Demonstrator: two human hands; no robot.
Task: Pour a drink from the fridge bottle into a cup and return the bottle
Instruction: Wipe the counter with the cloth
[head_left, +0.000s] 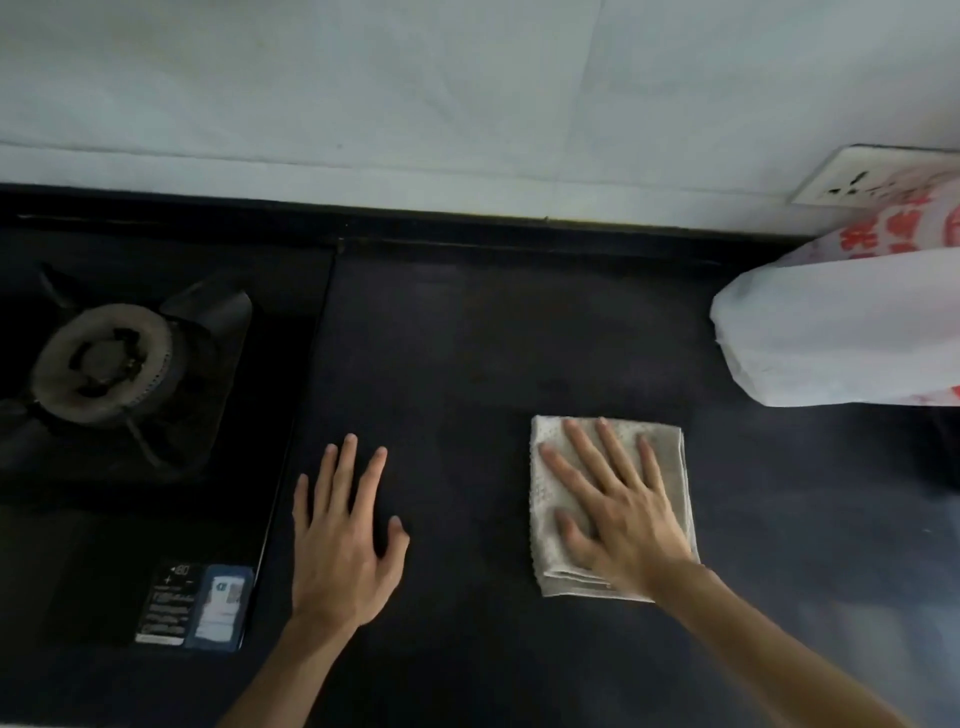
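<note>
Dark stone made up the table (467, 338), and both bare hands lay flat on it nearest the camera. The left hand (345, 540) rested palm down on the bare surface, fingers spread apart and holding nothing, just beside the edge of the gas hob (156, 519). The right hand (618, 509) pressed palm down on a folded grey cloth (670, 452), fingers splayed across it rather than closed around it.

Further left, a burner (104, 358) sat on the hob under its pan supports, and a label sticker (195, 605) lay near the hob's front corner. Further right, a white plastic bag with red print (831, 332) lay on the table, well apart from the cloth. Behind everything stood the pale wall (415, 104), with a wall socket (852, 182) partly behind the bag.

No bottle, cup or fridge showed anywhere in view, so the task's things could not be placed. Judging by that, the task looked either not begun or already finished, with the cloth suggesting a wipe-down of the table; which of the two could not be told.
</note>
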